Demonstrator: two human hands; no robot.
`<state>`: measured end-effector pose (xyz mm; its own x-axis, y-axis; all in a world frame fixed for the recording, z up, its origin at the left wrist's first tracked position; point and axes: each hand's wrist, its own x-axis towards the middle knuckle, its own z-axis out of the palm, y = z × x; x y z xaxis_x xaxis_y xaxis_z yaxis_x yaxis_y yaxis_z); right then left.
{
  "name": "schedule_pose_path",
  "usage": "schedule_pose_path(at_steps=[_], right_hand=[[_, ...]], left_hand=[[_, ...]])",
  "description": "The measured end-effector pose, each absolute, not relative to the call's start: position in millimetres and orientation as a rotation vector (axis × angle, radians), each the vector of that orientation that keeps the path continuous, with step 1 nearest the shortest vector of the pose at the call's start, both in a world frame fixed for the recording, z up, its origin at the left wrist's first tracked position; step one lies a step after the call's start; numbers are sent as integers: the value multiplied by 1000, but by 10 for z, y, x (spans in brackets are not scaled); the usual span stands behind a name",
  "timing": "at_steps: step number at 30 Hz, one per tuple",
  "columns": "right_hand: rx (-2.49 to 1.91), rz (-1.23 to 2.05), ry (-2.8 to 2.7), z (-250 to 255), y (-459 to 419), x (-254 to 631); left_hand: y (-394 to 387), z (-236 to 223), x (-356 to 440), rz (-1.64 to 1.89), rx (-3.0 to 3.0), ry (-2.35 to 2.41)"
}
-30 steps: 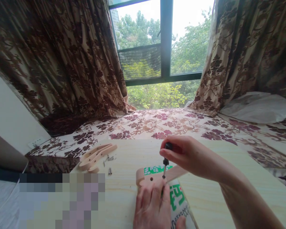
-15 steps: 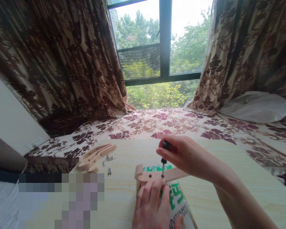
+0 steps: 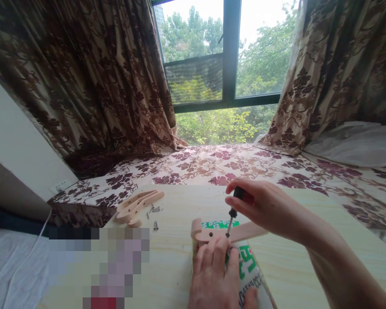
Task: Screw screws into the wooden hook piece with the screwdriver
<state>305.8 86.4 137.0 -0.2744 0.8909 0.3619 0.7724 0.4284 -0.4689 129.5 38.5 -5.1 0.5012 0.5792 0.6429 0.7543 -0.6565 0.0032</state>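
My right hand (image 3: 255, 199) is closed round the black handle of a screwdriver (image 3: 233, 213). The screwdriver leans, its tip at a hole in a pale wooden piece (image 3: 246, 231). Another dark hole shows to the left of the tip. The curved end of a second wooden piece (image 3: 196, 227) stands just behind. My left hand (image 3: 214, 268) presses its fingertips on the near edge of the wood, with the palm over a white and green printed package (image 3: 247, 264) underneath. Whether a screw sits under the tip is too small to tell.
Several curved wooden pieces (image 3: 140, 204) lie on the pale wooden board (image 3: 167, 262) at the left. Loose screws (image 3: 155, 225) are scattered beside them. Behind the board runs a flower-patterned cloth (image 3: 193, 165) below a window. A blurred patch covers the lower left.
The view has shifted a little, so everything sits slightly further right. The screwdriver handle leans more to the right, its tip still at the same hole. My left hand stays on the wood.
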Motion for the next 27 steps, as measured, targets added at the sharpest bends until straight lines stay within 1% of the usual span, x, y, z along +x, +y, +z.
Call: schedule_pose_path(at_steps=[3, 5, 12, 15, 19, 21, 24, 27], right_hand=[[-1337, 268, -2289, 1490, 825, 3097], [-1354, 206, -2428, 1560, 834, 3095], [-1628, -33, -2598, 1721, 923, 2961], [-1571, -52, -2738, 1854, 902, 2914], [-1216, -109, -3009, 1974, 867, 2877], [-1149, -133, -3055, 1968, 872, 2860], [-1225, -119, -3024, 1917, 904, 2833], [-1414, -82, -2938, 1888, 942, 2807]], left_hand=[[377, -38, 1312, -923, -2450, -1154], [391, -38, 1315, -976, -2432, -1148], [479, -57, 1343, -1117, -2335, -1081], [492, -69, 1329, -1129, -2365, -1072], [522, -116, 1276, -1100, -2420, -1006], [540, -137, 1260, -1115, -2418, -989], [554, -146, 1260, -1144, -2430, -986], [544, -141, 1274, -1159, -2446, -1005]])
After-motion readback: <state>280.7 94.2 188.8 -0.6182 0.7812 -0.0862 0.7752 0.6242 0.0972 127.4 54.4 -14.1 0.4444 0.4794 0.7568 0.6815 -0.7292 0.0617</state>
